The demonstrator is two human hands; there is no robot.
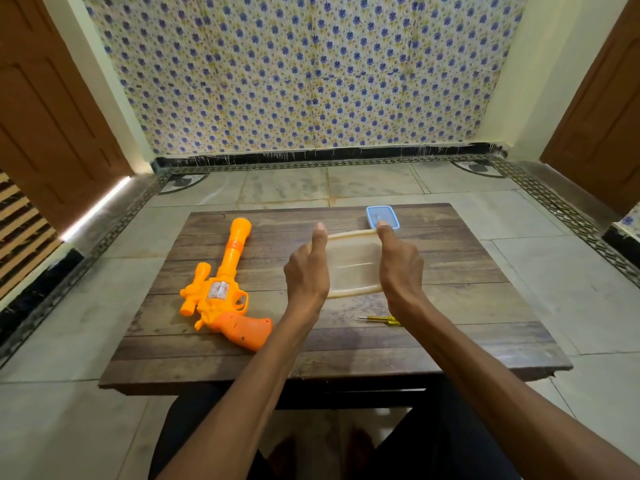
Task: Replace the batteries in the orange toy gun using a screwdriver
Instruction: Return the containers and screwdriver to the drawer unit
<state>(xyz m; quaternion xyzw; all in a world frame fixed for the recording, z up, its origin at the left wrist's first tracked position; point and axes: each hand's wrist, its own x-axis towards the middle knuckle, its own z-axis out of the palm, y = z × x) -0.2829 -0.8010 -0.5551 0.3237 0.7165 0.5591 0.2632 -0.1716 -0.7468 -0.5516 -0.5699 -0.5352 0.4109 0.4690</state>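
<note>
A: Entry, head view. Where is the orange toy gun [221, 289]?

B: Flat on the wooden surface [467, 306], at about 9 o'clock from the hands. Barrel points to 12 o'clock, handle toward 5 o'clock. Nothing touches it.

A: Left hand [306, 271]?

B: Its grip is closed on the left edge of a translucent plastic lid [353, 265], thumb up along the far corner, fingers hidden beneath it.

A: Right hand [400, 268]?

B: Same on the lid's right edge, thumb raised at the far right corner. The lid is held between both hands over the middle of the surface; cannot tell whether it rests on the wood or is lifted off it.

A: Screwdriver [379, 319]?

B: Yellow handle, thin shaft, lying on the surface at 6 o'clock from the lid. Tip points to 9 o'clock. The right forearm covers part of the handle.

A: Anything else?

B: A small blue-rimmed container [382, 216] at 12 o'clock, near the far edge of the surface, just behind the right thumb. Contents too blurred to read.
</note>
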